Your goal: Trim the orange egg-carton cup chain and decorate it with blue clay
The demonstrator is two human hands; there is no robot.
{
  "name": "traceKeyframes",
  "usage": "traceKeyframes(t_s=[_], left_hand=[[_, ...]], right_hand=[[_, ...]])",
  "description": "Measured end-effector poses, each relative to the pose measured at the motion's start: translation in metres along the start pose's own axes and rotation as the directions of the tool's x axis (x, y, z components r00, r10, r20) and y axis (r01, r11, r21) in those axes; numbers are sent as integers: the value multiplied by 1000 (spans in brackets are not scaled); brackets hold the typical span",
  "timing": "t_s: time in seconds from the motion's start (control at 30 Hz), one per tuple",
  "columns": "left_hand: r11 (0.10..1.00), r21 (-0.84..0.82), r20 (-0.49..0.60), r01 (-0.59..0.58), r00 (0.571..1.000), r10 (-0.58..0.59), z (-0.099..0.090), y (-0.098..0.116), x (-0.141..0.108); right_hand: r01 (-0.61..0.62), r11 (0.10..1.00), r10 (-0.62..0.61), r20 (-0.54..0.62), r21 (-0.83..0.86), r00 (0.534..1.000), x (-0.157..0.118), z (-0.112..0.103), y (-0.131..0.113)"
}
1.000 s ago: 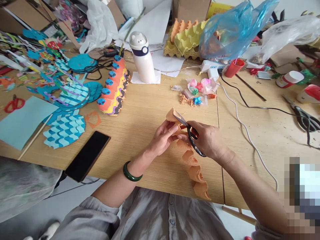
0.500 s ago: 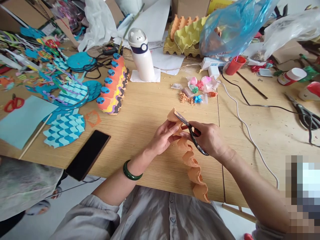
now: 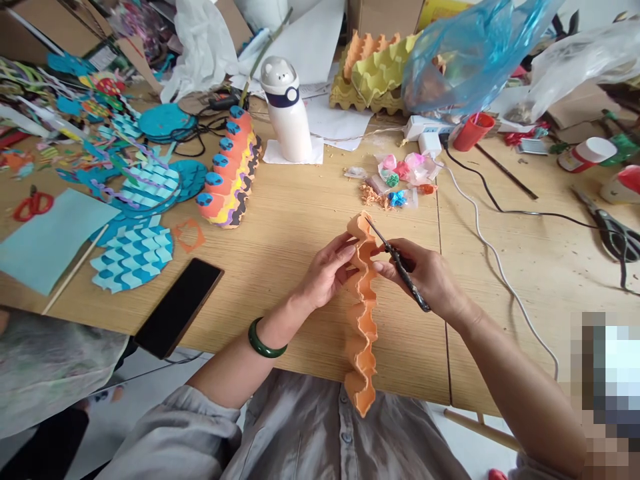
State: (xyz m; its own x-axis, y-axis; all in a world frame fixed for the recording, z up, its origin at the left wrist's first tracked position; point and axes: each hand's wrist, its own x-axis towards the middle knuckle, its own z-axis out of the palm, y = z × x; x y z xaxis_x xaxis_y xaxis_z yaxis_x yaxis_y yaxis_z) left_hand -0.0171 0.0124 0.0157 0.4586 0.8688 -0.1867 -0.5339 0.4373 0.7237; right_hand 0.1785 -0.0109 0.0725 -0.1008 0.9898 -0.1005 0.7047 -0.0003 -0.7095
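Above the desk [image 3: 280,247], the left hand [image 3: 325,270] pinches the upper part of a scalloped orange strip [image 3: 364,300], its lower end reaching past the near edge; the right hand [image 3: 437,283] grips dark scissors [image 3: 407,277] at its top. A slip of the blades could nick the left fingers; the long, lightly supported strip could swing or tear. Left fingertips are partly hidden; right-finger contact with the strip is unclear.

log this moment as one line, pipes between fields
left hand: holding orange egg-carton strip | right hand: holding black-handled scissors | blades: at strip's far end | black phone: on table
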Motion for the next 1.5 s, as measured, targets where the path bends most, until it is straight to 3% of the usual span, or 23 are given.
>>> traceKeyframes(t_s=[0.17,0.3,0.4,0.57,0.93,1.13,1.5], left_hand=[[999,-33,-74,4,997,-6,3,3,1],[999,-48,-103,-2,995,-2,3,3,2],[998,-65,-117,-28,993,20,2,3,3],[998,-64,-152,-26,988,16,2,2,3],[988,-145,-121,-48,992,31,4,1,3],[995,-102,-114,3,993,-15,-1,-3,4],[990,-140,-91,13,996,-26,-3,-4,3]], right_hand=[[-8,989,-3,-74,-145,997,-1,3,4],[83,948,-126,-124,-307,984,-1,11,4],[136,906,-199,-119,-402,973,0,17,3],[142,864,-206,-82,-484,975,3,21,-5],[89,816,-101,12,-571,995,8,23,-18],[72,797,-59,42,-599,997,8,24,-21],[76,861,-60,48,-503,997,11,14,-14]])
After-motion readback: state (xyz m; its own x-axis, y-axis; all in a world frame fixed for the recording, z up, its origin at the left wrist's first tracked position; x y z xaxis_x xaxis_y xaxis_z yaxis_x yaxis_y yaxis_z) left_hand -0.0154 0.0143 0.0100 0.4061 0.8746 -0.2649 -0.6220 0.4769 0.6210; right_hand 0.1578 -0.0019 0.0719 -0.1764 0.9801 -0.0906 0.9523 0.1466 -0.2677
